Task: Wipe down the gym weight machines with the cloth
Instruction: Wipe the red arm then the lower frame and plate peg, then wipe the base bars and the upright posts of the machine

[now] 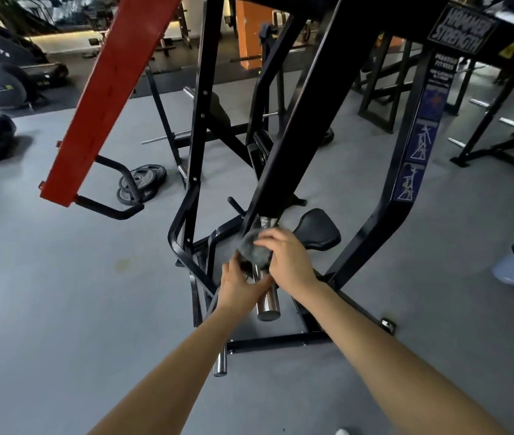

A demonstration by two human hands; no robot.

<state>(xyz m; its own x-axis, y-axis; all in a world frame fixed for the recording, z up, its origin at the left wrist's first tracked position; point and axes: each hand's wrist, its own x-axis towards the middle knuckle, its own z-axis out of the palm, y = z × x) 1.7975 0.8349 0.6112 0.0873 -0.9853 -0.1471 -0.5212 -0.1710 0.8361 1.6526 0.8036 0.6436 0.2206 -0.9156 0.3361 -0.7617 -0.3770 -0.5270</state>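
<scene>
Position: grey cloth (254, 251) bunched round upper end of chrome peg (268, 304) on black machine frame (375, 221), near seat (317, 229). Fingers of right hand (290, 265) curled over cloth top, gripping. Fingers of left hand (238, 285) curled beneath, probably pinching cloth's lower edge; blurred there. Handling: cloth soft, light, moulds to peg; peg smooth, likely slippery. Best hold: cloth wrapped fully round peg.
</scene>
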